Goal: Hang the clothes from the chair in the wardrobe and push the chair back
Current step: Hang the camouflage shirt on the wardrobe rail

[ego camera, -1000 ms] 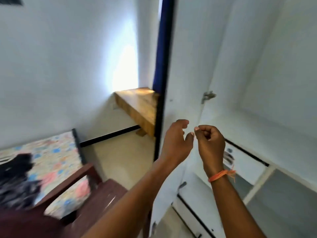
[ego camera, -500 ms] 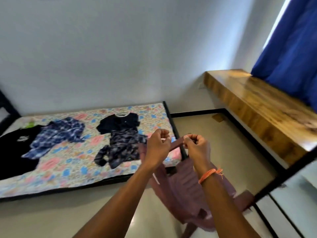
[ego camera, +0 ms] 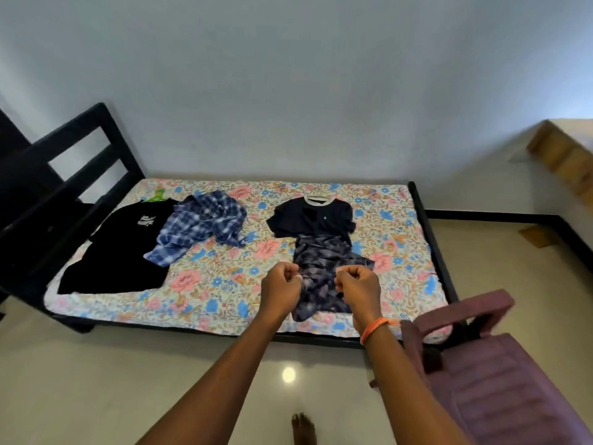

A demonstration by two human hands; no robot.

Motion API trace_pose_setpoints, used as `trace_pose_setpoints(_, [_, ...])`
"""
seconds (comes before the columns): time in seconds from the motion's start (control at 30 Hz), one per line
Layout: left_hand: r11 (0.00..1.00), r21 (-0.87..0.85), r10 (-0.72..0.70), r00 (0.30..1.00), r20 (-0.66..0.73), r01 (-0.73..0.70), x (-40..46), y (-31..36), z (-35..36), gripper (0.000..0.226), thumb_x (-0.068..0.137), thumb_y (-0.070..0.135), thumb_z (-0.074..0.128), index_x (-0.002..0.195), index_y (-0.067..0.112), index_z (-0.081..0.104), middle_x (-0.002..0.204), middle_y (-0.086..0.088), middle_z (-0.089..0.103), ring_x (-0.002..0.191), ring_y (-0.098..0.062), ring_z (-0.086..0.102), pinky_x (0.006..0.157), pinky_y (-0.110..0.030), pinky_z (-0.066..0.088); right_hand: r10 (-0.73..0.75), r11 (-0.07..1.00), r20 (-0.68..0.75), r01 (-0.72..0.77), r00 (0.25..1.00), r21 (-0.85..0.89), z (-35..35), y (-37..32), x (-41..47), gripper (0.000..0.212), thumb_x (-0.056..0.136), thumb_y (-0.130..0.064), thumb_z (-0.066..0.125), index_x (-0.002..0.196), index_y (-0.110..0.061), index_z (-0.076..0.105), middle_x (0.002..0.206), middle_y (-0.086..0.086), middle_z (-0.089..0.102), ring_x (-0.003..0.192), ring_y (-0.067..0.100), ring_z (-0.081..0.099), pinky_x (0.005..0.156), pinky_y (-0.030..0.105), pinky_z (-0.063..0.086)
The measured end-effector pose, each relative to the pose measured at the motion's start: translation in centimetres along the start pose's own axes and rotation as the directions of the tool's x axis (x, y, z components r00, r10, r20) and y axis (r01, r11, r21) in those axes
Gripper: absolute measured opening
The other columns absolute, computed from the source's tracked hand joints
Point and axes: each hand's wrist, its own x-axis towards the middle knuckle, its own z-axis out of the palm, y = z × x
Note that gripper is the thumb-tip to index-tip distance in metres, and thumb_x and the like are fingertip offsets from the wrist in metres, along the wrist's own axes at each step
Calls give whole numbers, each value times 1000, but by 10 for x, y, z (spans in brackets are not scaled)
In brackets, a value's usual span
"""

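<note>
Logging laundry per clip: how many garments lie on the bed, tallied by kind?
Plain dark tops: 2, a black t-shirt and a navy t-shirt.
Checked or patterned garments: 2, a blue checked shirt and a dark patterned garment.
Total: 4 garments on the bed.

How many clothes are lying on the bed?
4. A black T-shirt at the left, a blue checked shirt beside it, a navy T-shirt further right, and a dark patterned garment just below that, partly hidden by the hands.
</note>
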Motion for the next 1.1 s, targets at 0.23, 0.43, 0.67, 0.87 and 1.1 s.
trace_pose_setpoints(0.23, [985,102,-150,987,64,143,151,-16,-18,8,96,11,54,102,15,58,91,1,58,76,-12,55,67,-30,45,215,975,-30,-217,976,-57,82,2,121,30,96,-16,61,68,-9,57,71,14,62,62,25,52,54,38,50])
trace_pose_setpoints(0.43, [950,287,-198,948,248,123,285,-67,18,9,96,13,49,100,17,55,90,-2,59,78,-23,57,68,-35,45,313,910,-207,-355,927,-214,116,72,225,36,87,-14,55,55,-15,39,57,13,38,60,21,33,56,35,30])
trace_pose_setpoints(0.67, [934,355,-221,843,490,39,390,-109,114,17,98,15,52,114,7,54,90,-5,57,71,-18,49,60,-30,35,511,747,-440,-634,739,-198,98,150,312,30,89,-12,64,63,-8,49,57,7,46,58,26,44,49,28,35])
trace_pose_setpoints(0.87, [894,449,-293,744,601,-10,449,-173,199,38,100,24,55,134,7,50,127,-9,58,102,-22,59,77,-31,45,512,751,-495,-646,702,-139,80,244,407,74,91,-29,70,144,5,32,145,23,44,130,37,45,104,41,38])
trace_pose_setpoints(1.1, [863,504,-312,765,563,-18,471,-220,241,32,101,23,54,128,8,52,127,-10,58,95,-21,57,75,-27,40,477,629,-496,-676,726,-384,66,354,475,62,87,-31,71,134,-1,45,123,23,62,108,40,61,84,42,51])
